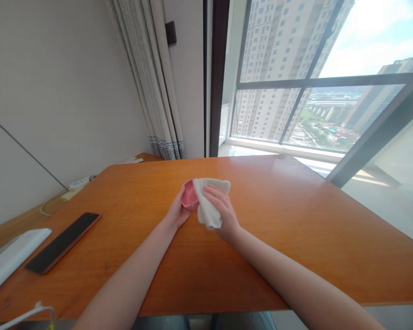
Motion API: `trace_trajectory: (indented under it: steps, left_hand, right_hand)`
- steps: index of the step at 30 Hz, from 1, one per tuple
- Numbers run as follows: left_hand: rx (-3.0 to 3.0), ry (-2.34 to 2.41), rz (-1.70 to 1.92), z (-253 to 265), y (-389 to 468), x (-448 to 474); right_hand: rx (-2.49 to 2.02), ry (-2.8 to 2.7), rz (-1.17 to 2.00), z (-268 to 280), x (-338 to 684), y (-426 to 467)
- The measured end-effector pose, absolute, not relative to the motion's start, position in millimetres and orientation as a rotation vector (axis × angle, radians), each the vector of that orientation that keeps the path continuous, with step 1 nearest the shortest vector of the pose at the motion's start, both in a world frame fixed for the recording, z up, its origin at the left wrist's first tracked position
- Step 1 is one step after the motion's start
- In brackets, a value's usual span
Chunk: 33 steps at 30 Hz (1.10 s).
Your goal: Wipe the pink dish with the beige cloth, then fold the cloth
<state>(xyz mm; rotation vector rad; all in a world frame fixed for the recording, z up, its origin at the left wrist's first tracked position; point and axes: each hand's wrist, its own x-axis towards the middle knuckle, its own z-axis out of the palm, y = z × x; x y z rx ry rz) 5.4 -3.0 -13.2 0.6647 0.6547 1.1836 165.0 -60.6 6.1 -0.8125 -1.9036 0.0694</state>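
Observation:
Near the middle of the wooden table [282,211], a small pink bowl [189,196] is tilted so that its inside partly shows. My left hand [177,208] is closed around the bowl's left side. A white cloth [208,213] covers the bowl's right part and hangs down in front of it. My right hand [223,208] grips this cloth, its fingers spread over the fabric against the bowl. The cloth hides the bowl's right rim and some of my right fingertips.
A black slab with a reddish-brown edge [64,243] lies at the left, beside a white flat object [13,256]. A white cable [27,314] crosses the near left corner. A power strip [80,182] sits by the wall. Beyond the table are a curtain [158,91] and windows.

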Motion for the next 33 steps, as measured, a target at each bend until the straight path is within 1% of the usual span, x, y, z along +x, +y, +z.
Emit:
trace_trajectory:
  steps: [2,3,7,12,18,21,25,27,31,33]
  left_hand:
    - [0.582,0.689,1.142,-7.3,-0.6,5.5]
    - [0.552,0.713,1.130,-5.5,-1.0,7.0]
    - [0.545,0.671,1.116,-5.7,-8.0,17.8]
    - [0.531,0.574,1.248,-9.6,-8.0,20.7]
    - [0.502,0.574,1.070,-3.4,-7.6,15.0]
    - [0.571,0.549,1.142,-2.0,-9.8,19.4]
    - [0.659,0.631,1.195,-3.7,-10.6,24.6]
    - [0.704,0.704,1.174,-5.5,-9.6,23.6]
    - [0.811,0.748,1.180,-10.3,-6.7,19.8]
    - [0.803,0.740,1.200,-11.9,-7.0,20.5]
  right_hand:
    - [-0.893,-1.618,0.187,2.1,170.9,-51.3]
    - [-0.904,-1.559,0.244,-0.6,172.7,-46.6]
    - [-0.878,-1.680,0.389,-10.7,170.2,-38.0]
    - [-0.966,-1.908,0.345,-16.0,156.1,-48.6]
    - [-0.984,-2.126,0.330,-21.2,145.6,-54.4]
    - [-0.949,-2.076,0.301,-18.9,147.2,-55.3]
    - [-0.946,-1.790,0.277,-11.5,154.6,-52.1]
    - [-0.929,-1.673,0.378,-9.0,159.0,-46.8]
    - [-0.888,-1.505,0.703,-10.1,164.4,-34.0]
    - [-0.883,-1.467,0.744,-12.5,163.5,-31.3]
